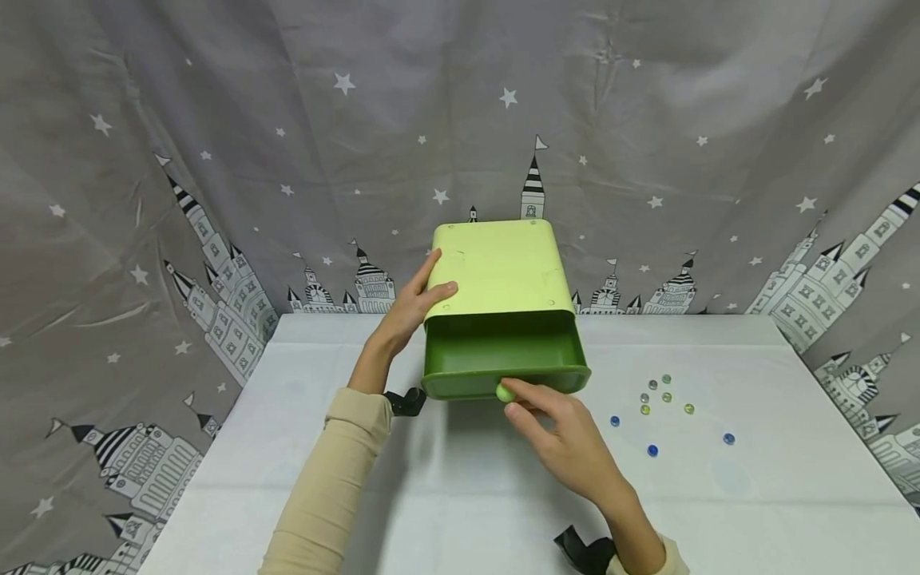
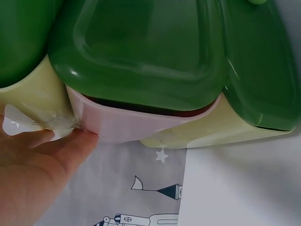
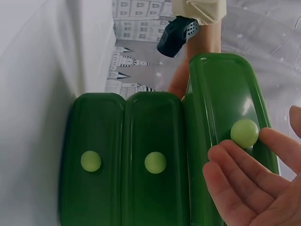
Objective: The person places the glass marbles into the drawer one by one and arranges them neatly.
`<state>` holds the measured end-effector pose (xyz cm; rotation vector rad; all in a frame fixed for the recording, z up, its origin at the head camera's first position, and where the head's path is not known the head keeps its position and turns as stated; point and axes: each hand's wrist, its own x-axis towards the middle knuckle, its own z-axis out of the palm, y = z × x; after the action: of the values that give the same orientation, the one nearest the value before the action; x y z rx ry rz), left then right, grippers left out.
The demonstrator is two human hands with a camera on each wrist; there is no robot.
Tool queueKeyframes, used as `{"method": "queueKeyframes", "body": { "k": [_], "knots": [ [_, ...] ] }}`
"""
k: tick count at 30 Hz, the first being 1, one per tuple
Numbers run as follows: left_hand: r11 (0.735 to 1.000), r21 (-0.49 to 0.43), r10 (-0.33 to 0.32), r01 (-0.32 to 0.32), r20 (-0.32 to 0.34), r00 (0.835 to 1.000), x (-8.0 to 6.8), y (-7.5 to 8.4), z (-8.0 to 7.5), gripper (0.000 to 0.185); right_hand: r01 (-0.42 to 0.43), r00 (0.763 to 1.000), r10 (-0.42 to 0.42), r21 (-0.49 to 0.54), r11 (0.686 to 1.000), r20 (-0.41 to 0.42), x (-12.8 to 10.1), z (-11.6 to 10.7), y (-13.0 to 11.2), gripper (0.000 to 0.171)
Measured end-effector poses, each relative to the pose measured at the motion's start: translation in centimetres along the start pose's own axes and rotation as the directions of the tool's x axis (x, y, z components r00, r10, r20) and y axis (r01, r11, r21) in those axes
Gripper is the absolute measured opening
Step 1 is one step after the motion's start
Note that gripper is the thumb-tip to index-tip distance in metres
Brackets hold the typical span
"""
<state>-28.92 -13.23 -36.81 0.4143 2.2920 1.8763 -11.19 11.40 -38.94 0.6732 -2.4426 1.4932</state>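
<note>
A light green drawer cabinet (image 1: 496, 267) stands at the back middle of the white table (image 1: 460, 495). Its top dark green drawer (image 1: 503, 355) is pulled out and looks empty. My left hand (image 1: 420, 295) rests against the cabinet's upper left side, thumb on the top edge; the thumb (image 2: 70, 146) shows pressed to the pale wall. My right hand (image 1: 521, 403) pinches the drawer's round light green knob (image 1: 505, 392) at the front. In the right wrist view that knob (image 3: 244, 133) sits at my fingertips (image 3: 221, 155), with two closed drawers (image 3: 122, 160) beside it.
Several small glass marbles (image 1: 664, 397), green and blue, lie scattered on the table to the right of the cabinet. A grey cloth with stars and castles (image 1: 216, 160) hangs behind and to both sides of the table.
</note>
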Motion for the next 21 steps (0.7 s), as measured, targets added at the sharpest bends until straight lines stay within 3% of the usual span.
{"method": "queueKeyframes", "body": {
  "k": [21],
  "knots": [
    [0.999, -0.009, 0.036, -0.036, 0.003, 0.999, -0.4, -0.1, 0.2, 0.077, -0.070, 0.989, 0.061, -0.063, 0.996, -0.138, -3.2, -3.1, 2.0, 0.019]
  ]
}}
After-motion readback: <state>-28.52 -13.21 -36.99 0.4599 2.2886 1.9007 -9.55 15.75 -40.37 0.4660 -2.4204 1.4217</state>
